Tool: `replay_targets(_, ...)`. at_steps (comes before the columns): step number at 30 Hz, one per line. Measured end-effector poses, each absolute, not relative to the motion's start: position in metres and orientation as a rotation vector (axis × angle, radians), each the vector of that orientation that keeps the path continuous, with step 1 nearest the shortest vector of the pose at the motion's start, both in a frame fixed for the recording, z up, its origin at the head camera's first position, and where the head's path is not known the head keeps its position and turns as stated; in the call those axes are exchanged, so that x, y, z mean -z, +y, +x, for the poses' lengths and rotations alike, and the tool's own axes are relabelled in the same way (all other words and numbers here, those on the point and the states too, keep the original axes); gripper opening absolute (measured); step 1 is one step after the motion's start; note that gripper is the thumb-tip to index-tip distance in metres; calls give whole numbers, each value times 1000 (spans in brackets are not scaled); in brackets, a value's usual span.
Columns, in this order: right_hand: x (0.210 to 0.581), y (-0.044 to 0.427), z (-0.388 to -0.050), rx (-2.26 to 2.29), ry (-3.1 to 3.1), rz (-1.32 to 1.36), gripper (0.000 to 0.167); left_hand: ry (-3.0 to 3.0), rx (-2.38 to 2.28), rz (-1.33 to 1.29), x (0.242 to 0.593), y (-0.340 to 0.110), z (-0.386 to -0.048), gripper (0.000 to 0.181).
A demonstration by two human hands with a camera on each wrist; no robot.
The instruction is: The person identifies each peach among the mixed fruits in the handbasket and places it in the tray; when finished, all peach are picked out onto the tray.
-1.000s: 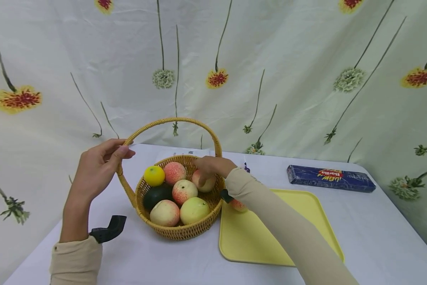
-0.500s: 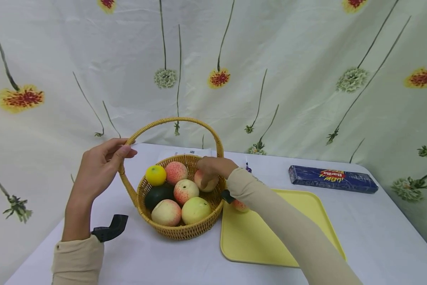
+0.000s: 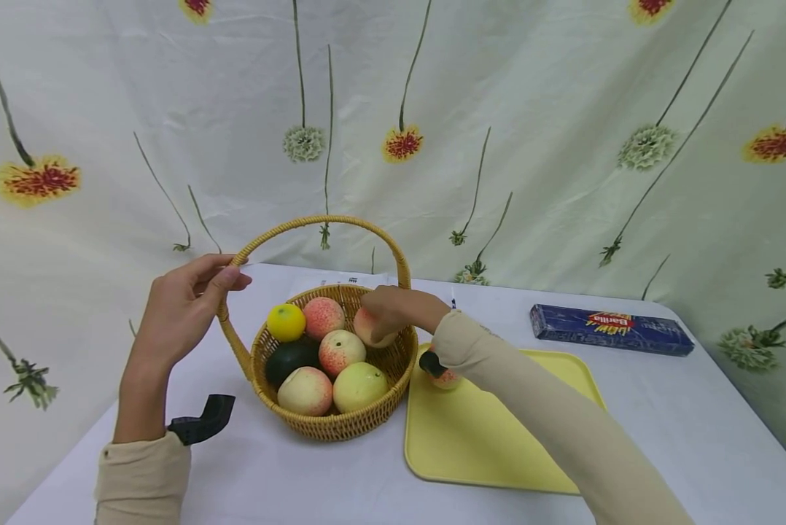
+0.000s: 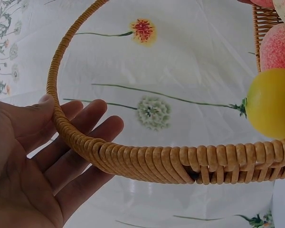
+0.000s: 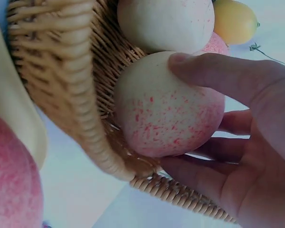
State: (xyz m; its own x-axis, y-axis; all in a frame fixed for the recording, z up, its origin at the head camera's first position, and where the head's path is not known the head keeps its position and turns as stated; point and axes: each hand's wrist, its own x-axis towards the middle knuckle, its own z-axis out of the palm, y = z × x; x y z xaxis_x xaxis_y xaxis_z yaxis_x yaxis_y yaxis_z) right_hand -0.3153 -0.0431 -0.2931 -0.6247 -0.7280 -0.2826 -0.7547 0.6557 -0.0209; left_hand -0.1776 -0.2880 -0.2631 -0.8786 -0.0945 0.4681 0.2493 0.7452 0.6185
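At the left side of the wicker basket (image 3: pixel 330 430), my left hand (image 3: pixel 186 310) holds the arched handle (image 4: pixel 109 154) between thumb and fingers. My right hand (image 3: pixel 402 308) is inside the basket's right part, thumb and fingers round a pale peach with red speckles (image 5: pixel 168 107). Around it in the basket lie a yellow fruit (image 3: pixel 286 322), a dark green one (image 3: pixel 291 361), a pale yellow-green one (image 3: pixel 360 387) and several other peaches (image 3: pixel 342 353). The right wrist view shows the gripped peach close to the basket's rim.
Right of the basket lies a yellow tray (image 3: pixel 485 445) with a peach (image 3: pixel 447 380) at its upper left corner, partly behind my right wrist. A dark blue Barilla box (image 3: pixel 611 330) lies farther back on the right. A flower-patterned cloth hangs behind the table.
My right wrist and forearm have shifted slightly right and the peach in my right hand has tilted or moved a little up and left. My left hand stays on the handle.
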Motion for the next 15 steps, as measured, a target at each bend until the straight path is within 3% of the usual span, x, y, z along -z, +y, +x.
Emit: replay_targets(15, 296, -29, -315, 53, 2603, -1298, 45, -2459, 961, -132, 264, -289, -179, 39)
